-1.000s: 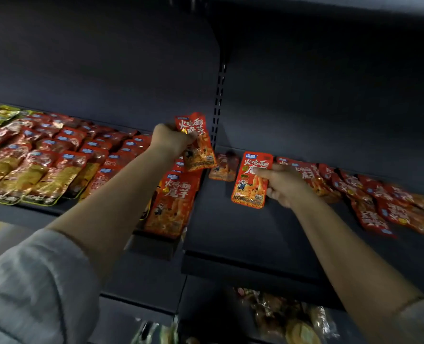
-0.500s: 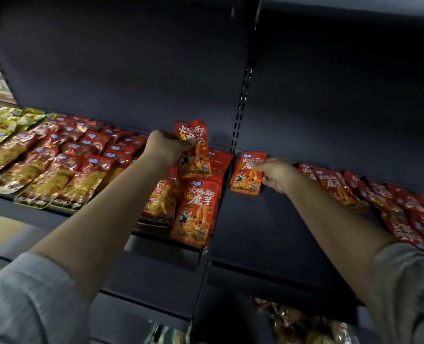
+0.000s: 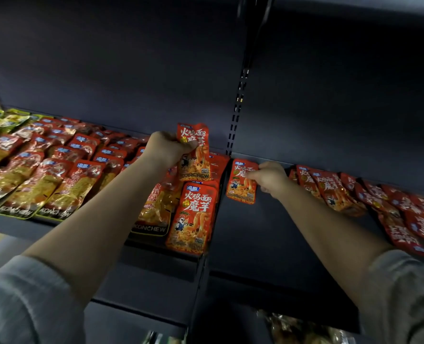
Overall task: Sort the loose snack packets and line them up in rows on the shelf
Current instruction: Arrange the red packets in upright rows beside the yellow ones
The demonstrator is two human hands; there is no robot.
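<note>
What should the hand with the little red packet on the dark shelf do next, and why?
Probably let go. The right hand pinches a red packet that seems to lie already at the back left corner of the right shelf, starting a row. The loose red packets wait beside it.

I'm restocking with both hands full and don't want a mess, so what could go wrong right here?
1. The left hand grips a bunch of red packets by their tops above the finished row; one could slip out and knock that row askew.
2. The right hand pinches a single packet at the back of the right shelf, and its forearm may drag the loose pile beside it.
</note>
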